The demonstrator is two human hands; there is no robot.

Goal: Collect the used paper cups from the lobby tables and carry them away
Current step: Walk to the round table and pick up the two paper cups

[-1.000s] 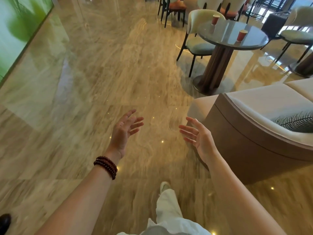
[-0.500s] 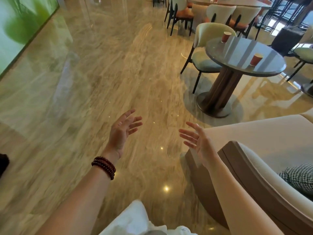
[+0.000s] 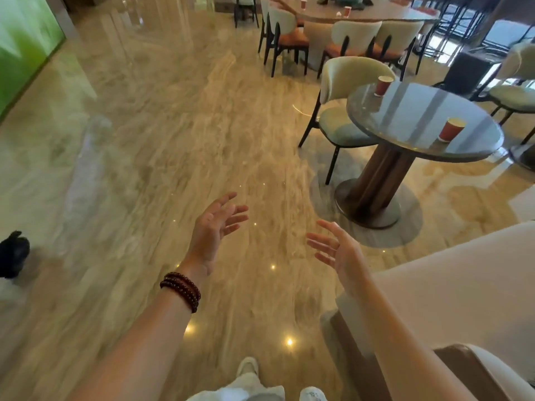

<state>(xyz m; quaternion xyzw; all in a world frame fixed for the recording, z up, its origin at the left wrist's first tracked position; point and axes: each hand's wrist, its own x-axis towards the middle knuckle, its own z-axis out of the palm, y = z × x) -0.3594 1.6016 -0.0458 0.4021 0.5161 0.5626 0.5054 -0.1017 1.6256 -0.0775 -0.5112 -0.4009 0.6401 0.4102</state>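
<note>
On the round desk [image 3: 411, 111], at right and well ahead of the person, stand two red paper cups: a rear cup [image 3: 384, 85] at the far rim and a front cup [image 3: 451, 129] near the right rim, well apart. On the long desk [image 3: 385, 16] behind, a third cup [image 3: 303, 3] and a fourth cup [image 3: 347, 10] show. The left hand [image 3: 215, 227] and the right hand [image 3: 338, 250] hang over the marble floor [image 3: 144, 140], palms facing, fingers spread and relaxed, holding and touching nothing. A bead bracelet [image 3: 181, 290] circles the left wrist.
</note>
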